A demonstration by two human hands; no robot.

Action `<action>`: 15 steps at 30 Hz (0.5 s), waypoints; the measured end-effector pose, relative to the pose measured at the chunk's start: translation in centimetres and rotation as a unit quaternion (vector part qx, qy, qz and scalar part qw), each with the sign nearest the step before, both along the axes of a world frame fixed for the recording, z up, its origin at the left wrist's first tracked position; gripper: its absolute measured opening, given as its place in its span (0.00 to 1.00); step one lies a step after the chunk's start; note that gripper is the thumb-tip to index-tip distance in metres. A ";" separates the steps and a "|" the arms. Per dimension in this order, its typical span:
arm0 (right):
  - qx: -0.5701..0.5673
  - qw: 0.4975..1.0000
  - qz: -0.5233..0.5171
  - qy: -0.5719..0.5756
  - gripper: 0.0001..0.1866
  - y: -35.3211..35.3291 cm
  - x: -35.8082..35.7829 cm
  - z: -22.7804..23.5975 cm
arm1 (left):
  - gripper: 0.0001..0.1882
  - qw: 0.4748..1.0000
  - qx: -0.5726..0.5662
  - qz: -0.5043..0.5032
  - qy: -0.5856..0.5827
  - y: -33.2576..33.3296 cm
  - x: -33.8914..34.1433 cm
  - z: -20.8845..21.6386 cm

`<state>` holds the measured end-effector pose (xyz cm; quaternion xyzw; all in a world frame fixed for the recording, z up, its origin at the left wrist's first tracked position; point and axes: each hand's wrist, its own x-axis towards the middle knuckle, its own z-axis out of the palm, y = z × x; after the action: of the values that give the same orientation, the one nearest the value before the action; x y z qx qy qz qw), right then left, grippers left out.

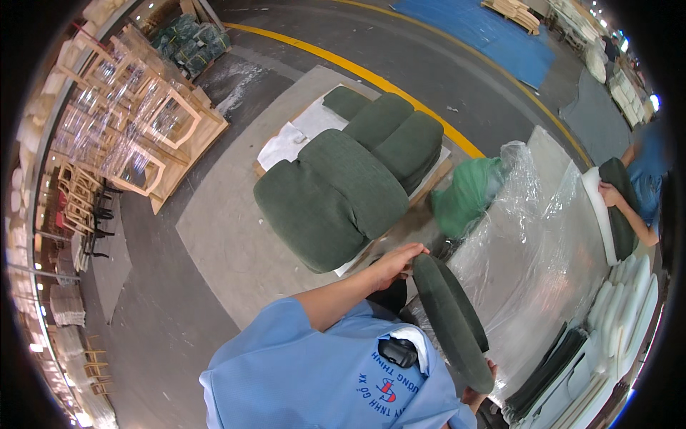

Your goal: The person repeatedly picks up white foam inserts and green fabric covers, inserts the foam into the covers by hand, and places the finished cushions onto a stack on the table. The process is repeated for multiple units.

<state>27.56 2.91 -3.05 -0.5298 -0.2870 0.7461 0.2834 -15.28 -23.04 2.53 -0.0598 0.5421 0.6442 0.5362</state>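
Note:
A dark green upholstered cushion (451, 323) stands on edge in front of my body, held between my two hands. At its upper end, my left hand (397, 266) grips the corner with the fingers laid along the edge. My right hand (480, 386) is closed round the opposite end, and the cushion hides part of it. Beyond my left arm, several similar green cushions (332, 196) are piled on a low pallet spread with white sheeting (291, 141). Beside this pile lies a bunched green plastic bag (464, 196).
Clear plastic film (529, 236) covers a work surface on my right. A co-worker's hand (611, 194) holds another green cushion (620, 204) with white padding. White foam pieces (625, 314) are stacked nearby. Wrapped wooden chair frames (136, 114) stand on a pallet at far left.

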 end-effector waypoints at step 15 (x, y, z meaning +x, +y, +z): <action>-0.201 0.970 0.124 -0.059 0.43 -3.9 2.3 5.0 | 0.57 0.987 -0.149 -0.049 -0.037 -1.6 -0.3 2.7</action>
<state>29.83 -0.94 1.93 -0.5795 -0.2111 0.7850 0.0584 -15.54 -24.66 5.21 -0.1366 0.6143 0.5262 0.5719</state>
